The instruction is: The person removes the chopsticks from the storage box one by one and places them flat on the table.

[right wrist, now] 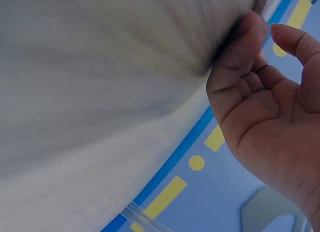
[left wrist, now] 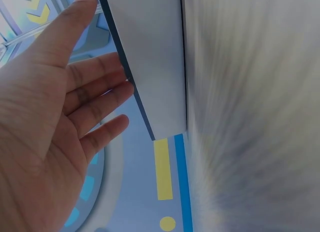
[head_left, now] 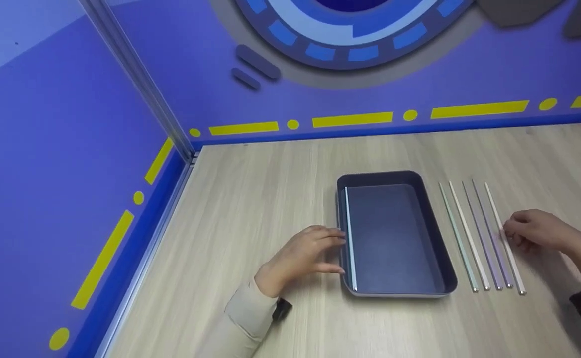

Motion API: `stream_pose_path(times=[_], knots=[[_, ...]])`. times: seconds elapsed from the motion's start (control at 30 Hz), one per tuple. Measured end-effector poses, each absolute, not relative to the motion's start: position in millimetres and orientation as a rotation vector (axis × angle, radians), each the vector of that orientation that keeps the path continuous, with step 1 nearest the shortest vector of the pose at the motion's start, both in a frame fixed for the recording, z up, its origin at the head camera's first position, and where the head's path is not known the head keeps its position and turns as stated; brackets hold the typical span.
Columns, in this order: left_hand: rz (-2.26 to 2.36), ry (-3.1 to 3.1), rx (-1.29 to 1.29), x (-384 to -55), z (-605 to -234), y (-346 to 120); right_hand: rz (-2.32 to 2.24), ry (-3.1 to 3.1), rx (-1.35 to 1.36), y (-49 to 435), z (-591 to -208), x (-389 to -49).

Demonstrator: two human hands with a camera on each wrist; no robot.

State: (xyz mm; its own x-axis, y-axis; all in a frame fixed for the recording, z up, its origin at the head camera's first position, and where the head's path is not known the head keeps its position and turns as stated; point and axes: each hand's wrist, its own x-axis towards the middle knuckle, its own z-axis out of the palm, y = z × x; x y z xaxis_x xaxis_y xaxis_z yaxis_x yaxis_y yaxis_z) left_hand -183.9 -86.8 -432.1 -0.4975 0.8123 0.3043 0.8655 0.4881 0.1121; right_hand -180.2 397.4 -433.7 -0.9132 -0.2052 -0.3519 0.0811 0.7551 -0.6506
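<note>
A dark rectangular tray (head_left: 395, 238) lies on the table, with one pale blue chopstick (head_left: 350, 238) along its inner left side. My left hand (head_left: 310, 251) is at the tray's left rim, thumb spread from the fairly straight fingers (left wrist: 107, 99), whose tips meet the rim. To the tray's right, several chopsticks lie side by side: a green one (head_left: 459, 238), a cream one (head_left: 469, 236), two purplish ones and a pinkish-white one (head_left: 505, 238) at the far right. My right hand (head_left: 534, 231) rests beside that last one, fingers loosely curled, thumb apart from them (right wrist: 295, 42).
The light wooden table (head_left: 250, 199) meets a blue-purple back wall (head_left: 350, 99) with yellow markings. A metal post (head_left: 141, 74) stands at the back left corner, and another blue panel (head_left: 61, 174) runs along the left side.
</note>
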Motion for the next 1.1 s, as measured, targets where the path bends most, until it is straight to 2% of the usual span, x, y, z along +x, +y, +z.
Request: stream_pose_path(times=[0.47, 1.1], knots=[[-0.339, -2.541, -1.436, -182, -432, -87, -0.927, 2.772, -0.237, 357, -383, -177], [-0.329, -2.516, -1.447, -184, -432, -86, -1.039, 2.836, -0.436, 277, -350, -163]])
